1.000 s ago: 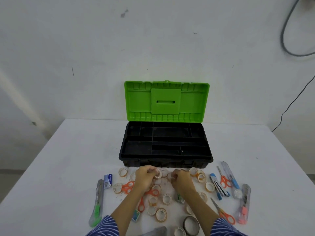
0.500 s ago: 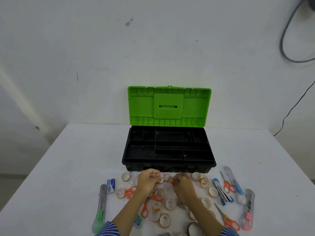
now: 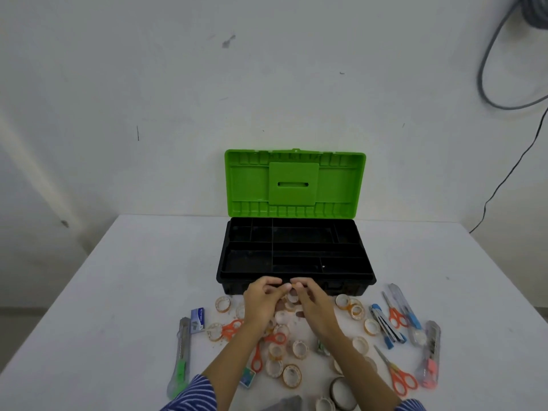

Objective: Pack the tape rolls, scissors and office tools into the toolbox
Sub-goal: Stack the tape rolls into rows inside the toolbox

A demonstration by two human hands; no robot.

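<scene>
While the toolbox (image 3: 296,256) stands open at the far middle of the white table (image 3: 118,292), its green lid (image 3: 295,183) upright against the wall and its black tray of compartments showing dark and bare, we see both hands raised together just in front of its near wall. The left hand (image 3: 261,301) and the right hand (image 3: 314,304) meet at the fingertips, fingers curled in; each grip looks closed on something small between them, but what it is we cannot tell. Below and around the hands lies a scatter of small tape rolls (image 3: 292,375), most of them whitish rings with amber cores, spread between the wrists and out to either side. A larger dark-rimmed roll (image 3: 341,393) sits near the right forearm at the bottom edge. Orange-handled scissors (image 3: 398,378) lie to the right, another pair (image 3: 394,314) further back, and more (image 3: 231,329) by the left wrist. On the left lie a green-tipped utility knife (image 3: 181,357) and a small blue box (image 3: 197,320); on the right, a blue stapler (image 3: 385,327) and a pink-tipped utility knife (image 3: 431,354). Striped blue sleeves (image 3: 192,396) show at the bottom.
</scene>
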